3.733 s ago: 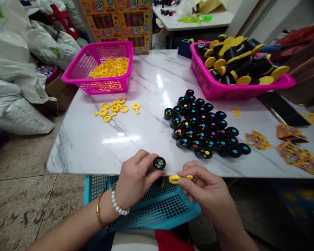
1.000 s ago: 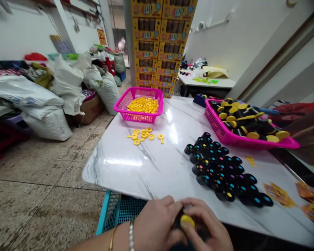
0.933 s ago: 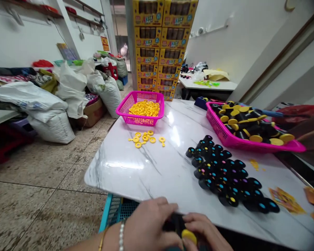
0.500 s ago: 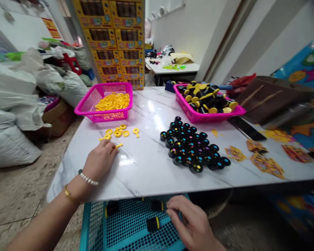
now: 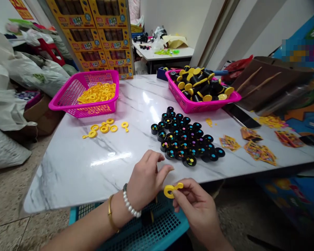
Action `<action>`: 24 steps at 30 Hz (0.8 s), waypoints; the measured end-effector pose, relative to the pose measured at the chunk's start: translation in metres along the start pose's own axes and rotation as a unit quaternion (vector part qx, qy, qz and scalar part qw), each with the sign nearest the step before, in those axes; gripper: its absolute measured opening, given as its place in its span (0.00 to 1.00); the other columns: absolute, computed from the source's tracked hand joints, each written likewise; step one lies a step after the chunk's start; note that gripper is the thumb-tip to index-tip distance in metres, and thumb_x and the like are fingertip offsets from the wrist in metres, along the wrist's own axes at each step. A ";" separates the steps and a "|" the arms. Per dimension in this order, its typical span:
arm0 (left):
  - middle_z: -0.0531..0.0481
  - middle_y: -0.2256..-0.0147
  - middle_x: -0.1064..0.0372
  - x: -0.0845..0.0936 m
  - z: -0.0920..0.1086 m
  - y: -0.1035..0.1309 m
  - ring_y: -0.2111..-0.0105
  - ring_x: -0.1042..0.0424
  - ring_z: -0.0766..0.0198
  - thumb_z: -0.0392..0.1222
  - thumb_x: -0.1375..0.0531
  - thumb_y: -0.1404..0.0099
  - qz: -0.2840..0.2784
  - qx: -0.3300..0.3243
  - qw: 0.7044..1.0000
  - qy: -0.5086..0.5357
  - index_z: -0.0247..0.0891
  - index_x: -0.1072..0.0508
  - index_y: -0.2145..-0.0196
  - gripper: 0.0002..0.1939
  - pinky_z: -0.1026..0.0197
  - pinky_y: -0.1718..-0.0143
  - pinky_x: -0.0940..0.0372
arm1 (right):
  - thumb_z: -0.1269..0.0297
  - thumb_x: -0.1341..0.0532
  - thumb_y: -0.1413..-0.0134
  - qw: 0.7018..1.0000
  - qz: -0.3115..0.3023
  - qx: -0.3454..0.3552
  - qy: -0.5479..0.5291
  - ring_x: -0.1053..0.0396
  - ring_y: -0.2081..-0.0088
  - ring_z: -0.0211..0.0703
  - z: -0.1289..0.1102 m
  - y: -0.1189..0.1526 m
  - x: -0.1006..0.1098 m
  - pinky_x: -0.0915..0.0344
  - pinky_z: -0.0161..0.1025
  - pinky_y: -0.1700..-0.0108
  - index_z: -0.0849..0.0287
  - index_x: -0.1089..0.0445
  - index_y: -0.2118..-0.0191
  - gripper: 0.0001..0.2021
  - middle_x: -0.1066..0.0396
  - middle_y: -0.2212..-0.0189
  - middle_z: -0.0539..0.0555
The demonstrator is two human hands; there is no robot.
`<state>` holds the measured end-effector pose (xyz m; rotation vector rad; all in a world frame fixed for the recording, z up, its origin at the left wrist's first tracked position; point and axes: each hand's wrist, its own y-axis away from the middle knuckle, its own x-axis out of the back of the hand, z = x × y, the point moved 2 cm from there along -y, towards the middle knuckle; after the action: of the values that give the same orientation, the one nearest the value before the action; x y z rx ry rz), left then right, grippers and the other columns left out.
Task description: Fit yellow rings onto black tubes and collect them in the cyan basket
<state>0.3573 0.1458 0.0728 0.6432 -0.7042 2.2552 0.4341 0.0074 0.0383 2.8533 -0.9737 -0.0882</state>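
Observation:
My right hand pinches a yellow plastic ring with a short stem between thumb and fingers, just past the table's front edge. My left hand is close by, its thumb and fingers apart and nothing seen between them. It reaches toward a cluster of short black cylinders, which stand upright on the table with small coloured pieces showing in their tops. More yellow ring pieces lie loose on the left part of the table.
A pink basket at the back left holds yellow rings; another pink basket holds black cylinders with yellow caps. Flat printed packets and a phone lie right. Below the table edge is a teal crate.
My left hand has moved right from the loose yellow rings to beside my right hand. The right hand has risen from the crate and now holds a yellow ring piece.

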 end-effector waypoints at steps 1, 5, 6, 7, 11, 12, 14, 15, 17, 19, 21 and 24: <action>0.49 0.65 0.34 -0.004 -0.002 -0.006 0.71 0.34 0.65 0.46 0.39 0.38 0.006 -0.005 1.000 -0.029 0.37 0.33 0.63 0.11 0.60 0.66 0.34 | 0.59 0.37 0.46 1.000 0.002 0.000 0.005 0.33 0.78 0.37 0.001 0.001 0.002 0.33 0.32 0.78 0.58 0.32 0.67 0.08 0.32 0.79 0.49; 0.45 0.66 0.32 -0.022 -0.006 -0.023 0.69 0.31 0.59 0.55 0.38 0.41 -0.004 -0.005 0.989 -0.150 0.34 0.32 0.63 0.20 0.57 0.69 0.34 | 0.60 0.37 0.46 1.000 0.006 -0.004 0.015 0.32 0.78 0.38 0.007 0.002 0.005 0.32 0.32 0.78 0.58 0.32 0.66 0.07 0.31 0.79 0.49; 0.45 0.67 0.32 -0.025 -0.006 -0.025 0.69 0.31 0.58 0.56 0.39 0.41 -0.011 -0.003 0.985 -0.172 0.34 0.32 0.63 0.20 0.57 0.71 0.34 | 0.60 0.37 0.46 1.000 0.005 -0.005 0.016 0.32 0.79 0.38 0.007 0.002 0.004 0.32 0.32 0.78 0.58 0.31 0.66 0.07 0.31 0.80 0.49; 0.45 0.67 0.32 -0.027 -0.005 -0.027 0.70 0.31 0.58 0.56 0.40 0.40 -0.016 0.000 0.982 -0.189 0.34 0.31 0.64 0.20 0.57 0.72 0.34 | 0.60 0.37 0.46 1.000 0.005 -0.005 0.015 0.33 0.79 0.37 0.008 0.002 0.003 0.32 0.31 0.78 0.58 0.31 0.66 0.07 0.31 0.80 0.49; 0.47 0.67 0.32 -0.021 -0.004 -0.024 0.71 0.31 0.59 0.50 0.41 0.38 -0.043 -0.003 0.979 -0.200 0.36 0.31 0.64 0.13 0.58 0.72 0.35 | 0.62 0.37 0.46 1.000 0.006 0.013 0.005 0.33 0.80 0.36 0.001 -0.001 0.004 0.32 0.31 0.79 0.57 0.32 0.67 0.06 0.30 0.79 0.49; 0.48 0.66 0.33 -0.016 -0.004 -0.019 0.71 0.31 0.60 0.48 0.41 0.38 -0.055 -0.004 0.979 -0.195 0.36 0.31 0.64 0.12 0.58 0.72 0.35 | 0.62 0.37 0.46 1.000 0.013 0.020 -0.001 0.32 0.80 0.36 -0.002 -0.002 0.005 0.32 0.31 0.78 0.57 0.32 0.67 0.05 0.30 0.77 0.50; 0.49 0.67 0.34 -0.003 -0.007 -0.005 0.71 0.32 0.61 0.46 0.41 0.39 -0.082 0.001 0.979 -0.185 0.37 0.31 0.64 0.10 0.59 0.71 0.36 | 0.63 0.37 0.46 0.999 0.024 0.021 -0.015 0.31 0.79 0.36 -0.009 -0.005 0.007 0.32 0.31 0.78 0.57 0.33 0.67 0.05 0.29 0.74 0.50; 0.49 0.67 0.34 0.004 -0.009 0.003 0.71 0.32 0.61 0.45 0.41 0.39 -0.091 0.006 0.979 -0.180 0.37 0.32 0.64 0.10 0.59 0.71 0.36 | 0.62 0.37 0.46 0.999 0.021 0.011 -0.022 0.31 0.79 0.35 -0.011 -0.007 0.007 0.32 0.31 0.78 0.56 0.33 0.67 0.05 0.29 0.75 0.49; 0.50 0.67 0.34 0.018 -0.014 0.018 0.71 0.33 0.63 0.45 0.40 0.39 -0.098 0.015 0.981 -0.168 0.37 0.32 0.63 0.10 0.60 0.71 0.36 | 0.61 0.37 0.45 0.999 -0.006 -0.024 -0.035 0.35 0.83 0.34 -0.015 -0.013 0.003 0.36 0.29 0.81 0.56 0.34 0.67 0.07 0.32 0.81 0.47; 0.50 0.67 0.34 0.026 -0.018 0.030 0.71 0.33 0.63 0.44 0.41 0.38 -0.091 0.017 0.984 -0.152 0.38 0.32 0.61 0.10 0.60 0.71 0.36 | 0.59 0.37 0.45 0.997 -0.034 -0.048 -0.042 0.40 0.86 0.31 -0.016 -0.021 -0.006 0.42 0.27 0.85 0.57 0.35 0.68 0.08 0.35 0.85 0.45; 0.50 0.66 0.34 0.029 -0.020 0.036 0.71 0.33 0.64 0.43 0.41 0.38 -0.082 0.014 0.988 -0.132 0.38 0.32 0.60 0.10 0.61 0.71 0.37 | 0.59 0.36 0.47 0.997 -0.043 -0.041 -0.041 0.43 0.87 0.29 -0.019 -0.031 -0.018 0.47 0.25 0.86 0.58 0.35 0.69 0.10 0.36 0.86 0.44; 0.51 0.67 0.35 0.027 -0.023 0.038 0.70 0.34 0.64 0.43 0.40 0.38 -0.078 0.018 0.991 -0.106 0.38 0.32 0.61 0.09 0.62 0.71 0.37 | 0.61 0.34 0.49 0.998 -0.048 -0.014 -0.027 0.44 0.85 0.27 -0.024 -0.044 -0.035 0.47 0.24 0.85 0.59 0.36 0.72 0.11 0.38 0.85 0.43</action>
<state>0.3069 0.1491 0.0604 0.9342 -0.6908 2.0799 0.4357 0.0658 0.0564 2.8839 -0.8386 -0.1867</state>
